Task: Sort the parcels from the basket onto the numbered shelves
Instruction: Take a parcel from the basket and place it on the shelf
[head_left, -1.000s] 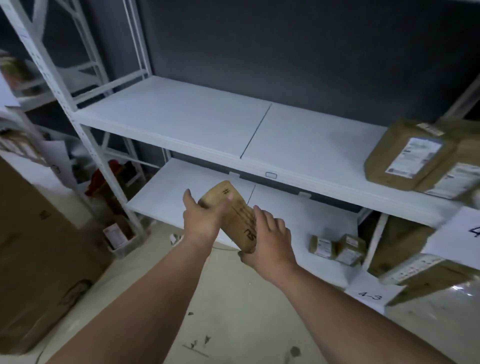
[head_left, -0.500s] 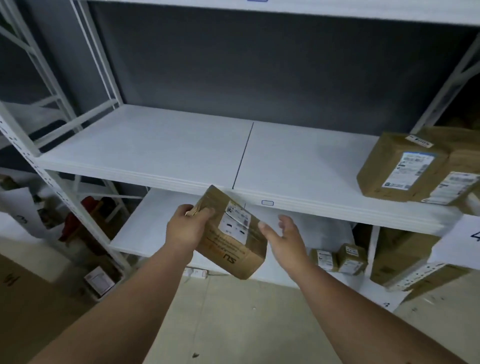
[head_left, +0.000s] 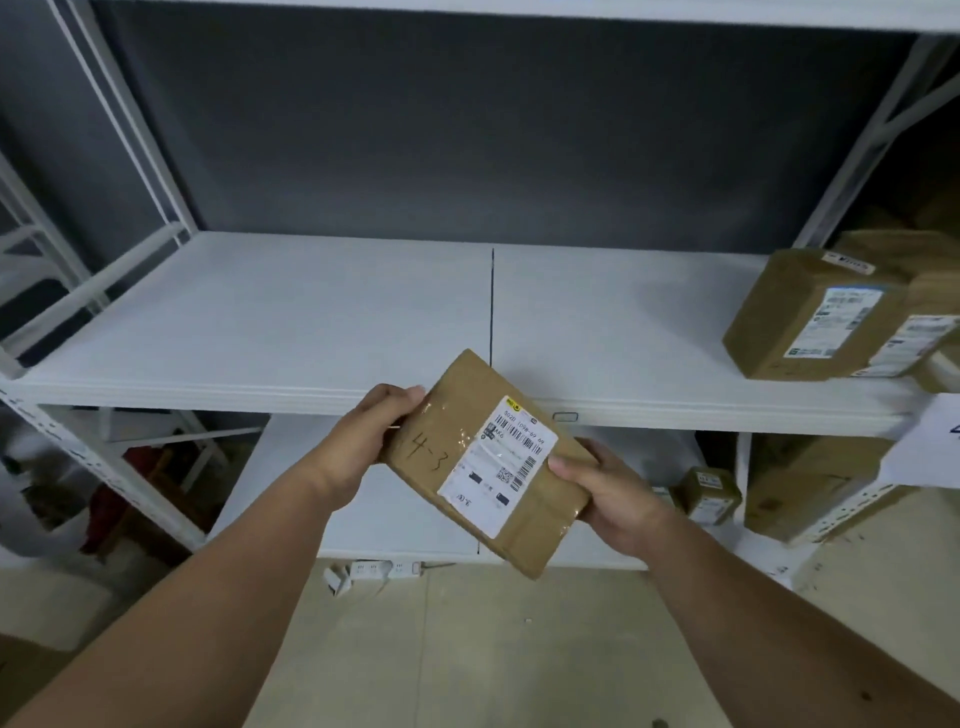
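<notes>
A flat brown parcel (head_left: 483, 462) with a white shipping label and "4-3" handwritten on it is held in front of the white shelf (head_left: 311, 322), label side up. My left hand (head_left: 374, 436) grips its upper left edge, fingers curled over the top. My right hand (head_left: 608, 488) grips its right edge, thumb on the top face. The parcel is tilted and hangs just below the shelf's front lip. The basket is out of sight.
Two brown parcels (head_left: 815, 317) sit at the right end of the middle shelf. Smaller boxes (head_left: 709, 493) lie on the lower shelf (head_left: 395, 519). A paper number sign (head_left: 935, 441) hangs at right. A power strip (head_left: 384, 569) lies on the floor.
The parcel has been turned label side up, showing the handwritten "4-3". My right hand has closed onto its right edge. The view has lifted toward the middle shelf.
</notes>
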